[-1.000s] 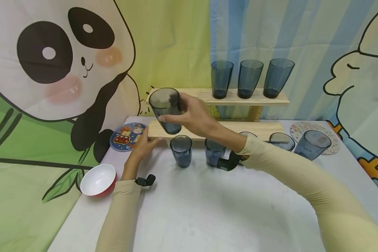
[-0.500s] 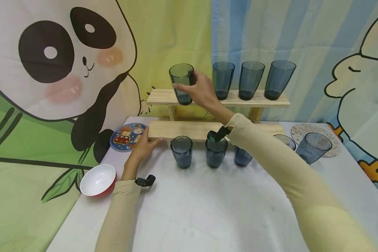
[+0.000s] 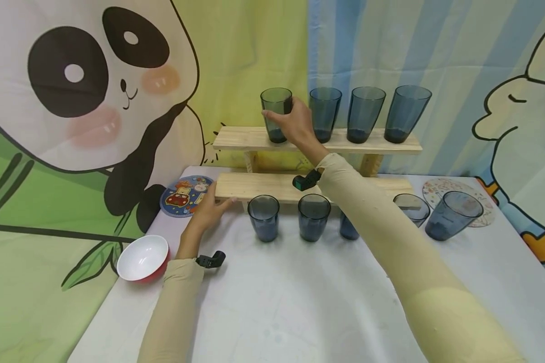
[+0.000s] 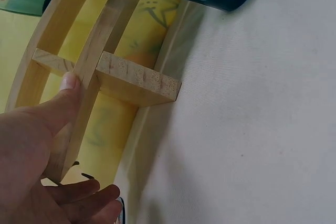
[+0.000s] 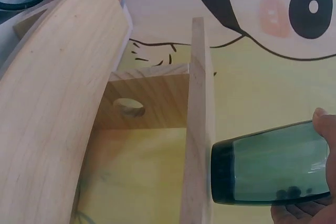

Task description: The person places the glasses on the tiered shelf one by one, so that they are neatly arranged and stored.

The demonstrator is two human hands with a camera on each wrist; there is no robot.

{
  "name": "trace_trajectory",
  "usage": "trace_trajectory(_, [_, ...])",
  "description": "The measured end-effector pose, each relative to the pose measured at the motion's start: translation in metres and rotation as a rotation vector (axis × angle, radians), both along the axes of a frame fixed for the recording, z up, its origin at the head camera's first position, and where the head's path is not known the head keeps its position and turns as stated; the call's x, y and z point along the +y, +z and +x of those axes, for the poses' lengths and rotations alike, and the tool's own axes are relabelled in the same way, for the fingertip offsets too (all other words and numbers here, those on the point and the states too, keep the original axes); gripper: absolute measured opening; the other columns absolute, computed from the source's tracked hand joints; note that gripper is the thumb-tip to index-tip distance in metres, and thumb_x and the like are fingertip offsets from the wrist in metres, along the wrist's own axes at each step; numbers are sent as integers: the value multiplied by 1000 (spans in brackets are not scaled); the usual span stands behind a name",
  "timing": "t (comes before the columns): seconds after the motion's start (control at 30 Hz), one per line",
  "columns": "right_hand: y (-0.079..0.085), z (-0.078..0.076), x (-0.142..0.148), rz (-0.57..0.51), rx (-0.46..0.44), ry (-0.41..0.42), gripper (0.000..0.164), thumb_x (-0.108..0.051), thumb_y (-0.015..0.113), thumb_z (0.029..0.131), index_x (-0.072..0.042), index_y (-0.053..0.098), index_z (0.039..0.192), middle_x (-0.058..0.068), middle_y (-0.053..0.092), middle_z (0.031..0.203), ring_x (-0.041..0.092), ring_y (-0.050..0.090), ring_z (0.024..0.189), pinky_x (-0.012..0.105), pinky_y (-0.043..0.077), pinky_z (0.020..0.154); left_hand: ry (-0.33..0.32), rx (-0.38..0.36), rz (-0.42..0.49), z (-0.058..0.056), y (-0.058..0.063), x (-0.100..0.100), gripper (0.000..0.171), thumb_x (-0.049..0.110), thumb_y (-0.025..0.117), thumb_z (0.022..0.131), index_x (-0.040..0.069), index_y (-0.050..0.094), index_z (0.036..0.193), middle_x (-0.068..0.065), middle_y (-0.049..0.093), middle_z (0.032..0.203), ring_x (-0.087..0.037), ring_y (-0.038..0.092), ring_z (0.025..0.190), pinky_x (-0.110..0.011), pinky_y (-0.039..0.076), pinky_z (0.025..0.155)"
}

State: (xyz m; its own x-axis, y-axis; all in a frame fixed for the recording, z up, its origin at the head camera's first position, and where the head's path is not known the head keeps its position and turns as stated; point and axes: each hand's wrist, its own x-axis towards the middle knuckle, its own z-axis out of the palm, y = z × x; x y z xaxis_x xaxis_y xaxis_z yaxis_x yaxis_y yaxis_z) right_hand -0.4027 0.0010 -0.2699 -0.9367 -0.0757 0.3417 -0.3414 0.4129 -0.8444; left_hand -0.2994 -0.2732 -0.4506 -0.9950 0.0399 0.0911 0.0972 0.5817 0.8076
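"Left of centre?"
"The left hand point(image 3: 206, 209) holds the lower shelf point(image 3: 259, 187)'s end."
"Upper centre?"
"A held glass point(image 3: 275, 103), clamped in the right hand point(image 3: 298, 123), its base at the upper shelf point(image 3: 236, 137); contact's hard to tell."
"Progress?"
"3 shelved glasses point(image 3: 366, 116), upper right; 5 tabletop glasses point(image 3: 314, 219) left, lower centre rightward."

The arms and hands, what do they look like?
The left sleeve and right sleeve are long and yellowish beige. Small and black, the left gadget and right gadget sit at the wrists; the right one has a green patch. The left hand and right hand wear no gloves.
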Motion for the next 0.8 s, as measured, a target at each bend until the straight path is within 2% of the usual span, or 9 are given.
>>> trace_trajectory(0.23, [-1, -7, 1, 32, -34, -78, 65, -51, 79, 93, -10, 57, 138, 9, 65, 135, 24, 62, 121, 37, 56, 96, -8, 16, 4, -1, 2, 1, 92, 42, 68, 104, 7, 12, 168, -28, 32, 167, -45, 31, 155, -59, 22, 128])
trace_trajectory(0.4, [0, -9, 2, 60, -77, -91, 78, -56, 75, 94, -11, 49, 152, 8, 60, 145, 23, 59, 131, 38, 54, 104, -6, 11, -4, -1, 3, 1, 92, 43, 68, 103, 8, 13, 168, -28, 32, 167, -44, 30, 155, -58, 22, 128])
trace_trajectory(0.6, [-2, -7, 1, 149, -113, -80, 104, -63, 70, 95, -10, 20, 169, 10, 38, 168, 25, 42, 152, 40, 42, 121, -4, 7, -8, -1, 3, 0, 92, 42, 68, 104, 7, 12, 168, -28, 31, 167, -44, 29, 156, -57, 21, 129])
trace_trajectory(0.7, [1, 3, 5, 213, -159, -34, 115, -66, 67, 95, -9, 2, 170, 11, 22, 175, 26, 31, 159, 42, 35, 126, -3, -1, -2, -1, 3, 0, 92, 42, 67, 104, 7, 12, 168, -28, 30, 167, -43, 28, 156, -57, 21, 129])
trace_trajectory(0.8, [9, 22, 15, 310, -228, 32, 119, -67, 64, 96, -8, -9, 169, 13, 15, 177, 28, 28, 160, 46, 34, 126, -3, -7, -6, -2, 3, -1, 93, 43, 67, 104, 7, 10, 169, -28, 28, 168, -44, 27, 157, -57, 21, 129])
